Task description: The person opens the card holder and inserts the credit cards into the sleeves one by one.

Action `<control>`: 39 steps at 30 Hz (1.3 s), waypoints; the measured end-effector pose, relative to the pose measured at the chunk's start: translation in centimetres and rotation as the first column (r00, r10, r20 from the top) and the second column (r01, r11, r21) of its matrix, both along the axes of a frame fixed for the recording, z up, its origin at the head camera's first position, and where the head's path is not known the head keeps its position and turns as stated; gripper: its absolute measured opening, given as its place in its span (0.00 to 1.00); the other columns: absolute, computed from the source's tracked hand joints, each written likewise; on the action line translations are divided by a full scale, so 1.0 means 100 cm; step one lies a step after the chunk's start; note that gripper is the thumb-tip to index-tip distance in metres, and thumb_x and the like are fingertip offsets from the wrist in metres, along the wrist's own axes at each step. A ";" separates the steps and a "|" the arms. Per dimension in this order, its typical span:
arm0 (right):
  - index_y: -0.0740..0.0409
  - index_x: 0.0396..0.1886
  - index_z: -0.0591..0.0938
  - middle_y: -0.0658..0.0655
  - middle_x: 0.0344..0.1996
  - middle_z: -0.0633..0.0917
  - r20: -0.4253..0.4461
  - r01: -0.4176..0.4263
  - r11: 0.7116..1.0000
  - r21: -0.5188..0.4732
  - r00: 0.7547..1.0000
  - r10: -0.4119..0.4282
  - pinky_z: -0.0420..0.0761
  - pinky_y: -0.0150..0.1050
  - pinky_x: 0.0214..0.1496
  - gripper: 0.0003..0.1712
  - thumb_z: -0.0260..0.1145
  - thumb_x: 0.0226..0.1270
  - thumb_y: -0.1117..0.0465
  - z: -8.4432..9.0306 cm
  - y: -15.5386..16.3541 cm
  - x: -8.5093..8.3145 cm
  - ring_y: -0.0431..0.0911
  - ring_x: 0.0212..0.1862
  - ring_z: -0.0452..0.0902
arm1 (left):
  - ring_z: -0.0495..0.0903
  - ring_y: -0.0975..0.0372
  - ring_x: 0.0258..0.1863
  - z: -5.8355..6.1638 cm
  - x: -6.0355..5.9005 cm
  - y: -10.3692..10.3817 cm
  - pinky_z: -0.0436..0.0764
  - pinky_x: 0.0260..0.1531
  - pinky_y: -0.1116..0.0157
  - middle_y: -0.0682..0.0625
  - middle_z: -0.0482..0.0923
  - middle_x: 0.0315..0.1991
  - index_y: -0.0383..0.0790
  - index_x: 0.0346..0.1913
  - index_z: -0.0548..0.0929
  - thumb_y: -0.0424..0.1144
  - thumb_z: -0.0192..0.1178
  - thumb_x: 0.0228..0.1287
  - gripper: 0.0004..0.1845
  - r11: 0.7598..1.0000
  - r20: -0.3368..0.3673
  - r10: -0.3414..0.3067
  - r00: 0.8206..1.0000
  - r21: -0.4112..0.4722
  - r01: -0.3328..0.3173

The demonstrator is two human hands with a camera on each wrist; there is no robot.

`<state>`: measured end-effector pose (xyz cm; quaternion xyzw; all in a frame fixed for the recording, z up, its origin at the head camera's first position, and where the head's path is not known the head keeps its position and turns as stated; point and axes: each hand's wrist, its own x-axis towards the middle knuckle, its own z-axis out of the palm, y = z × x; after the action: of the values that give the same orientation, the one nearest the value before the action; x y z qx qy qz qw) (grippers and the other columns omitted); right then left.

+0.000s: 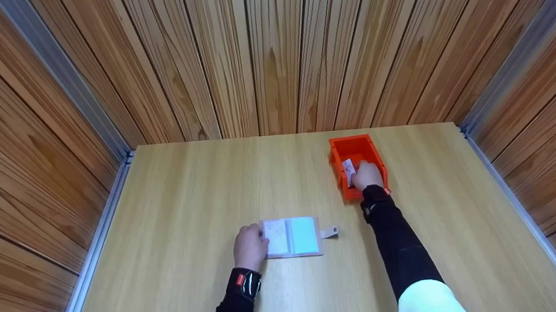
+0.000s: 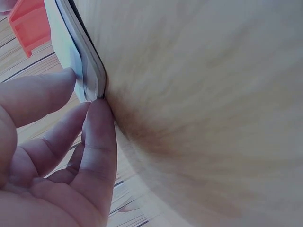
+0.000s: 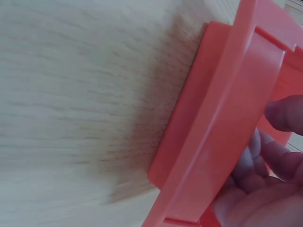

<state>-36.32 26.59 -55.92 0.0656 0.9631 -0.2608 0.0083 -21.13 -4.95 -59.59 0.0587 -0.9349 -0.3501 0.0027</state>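
Observation:
A small card album (image 1: 303, 236) lies spread on the table, showing pale sleeves, with a snap strap (image 1: 329, 232) sticking out at its right. My left hand (image 1: 250, 246) pinches the album's left edge. In the left wrist view, the thumb (image 2: 61, 82) is on the page side and fingertips meet the cover's corner. My right hand (image 1: 367, 175) reaches down into an orange bin (image 1: 338, 170), its fingers bent. Beside its thumb a printed card (image 1: 348, 168) leans inside the bin. The front wall partly hides those fingers in the right wrist view; I cannot tell whether they grip anything.
The bin stands toward the back right of the light wooden table (image 1: 199, 190). Wood-panelled walls (image 1: 273, 63) rise behind the table and at both sides, with grey metal rails (image 1: 92, 253) along the side edges.

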 end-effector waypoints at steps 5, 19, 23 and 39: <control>0.75 0.51 0.78 0.73 0.44 0.81 -0.021 -0.009 1.000 -0.006 1.000 0.009 0.74 0.54 0.55 0.19 0.58 0.60 0.70 0.002 -0.004 0.001 0.65 0.50 0.77 | 0.75 0.56 0.34 -0.001 0.000 0.000 0.76 0.37 0.58 0.47 0.74 0.33 0.33 0.39 0.82 0.30 0.69 0.58 0.08 1.000 0.017 0.002 1.000 0.004 -0.002; 0.73 0.50 0.77 0.72 0.44 0.81 0.007 -0.003 0.999 -0.042 1.000 0.003 0.74 0.53 0.55 0.17 0.57 0.63 0.71 0.002 -0.008 -0.002 0.64 0.49 0.77 | 0.74 0.57 0.34 -0.001 -0.002 0.001 0.76 0.37 0.58 0.47 0.74 0.34 0.33 0.40 0.82 0.31 0.69 0.59 0.09 1.000 0.036 0.006 0.999 -0.011 -0.006; 0.73 0.49 0.77 0.72 0.43 0.81 -0.002 -0.008 0.999 -0.053 1.000 0.008 0.73 0.53 0.55 0.16 0.56 0.63 0.71 0.002 -0.009 -0.001 0.64 0.49 0.76 | 0.74 0.57 0.34 -0.001 -0.002 0.001 0.76 0.37 0.58 0.47 0.74 0.34 0.33 0.41 0.82 0.31 0.69 0.60 0.09 1.000 0.044 0.012 0.999 -0.009 -0.011; 0.73 0.55 0.76 0.71 0.46 0.81 -0.038 0.036 0.990 -0.138 0.998 -0.041 0.73 0.53 0.56 0.20 0.55 0.63 0.73 0.006 0.001 -0.003 0.62 0.49 0.76 | 0.74 0.57 0.33 -0.001 -0.003 0.000 0.75 0.36 0.58 0.47 0.74 0.33 0.34 0.39 0.82 0.32 0.69 0.60 0.08 1.000 0.049 0.005 0.999 -0.013 -0.004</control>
<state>-36.63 26.74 -55.34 0.0781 0.9414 -0.3280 -0.0120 -21.47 -4.95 -59.67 0.0695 -0.9368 -0.3424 -0.0193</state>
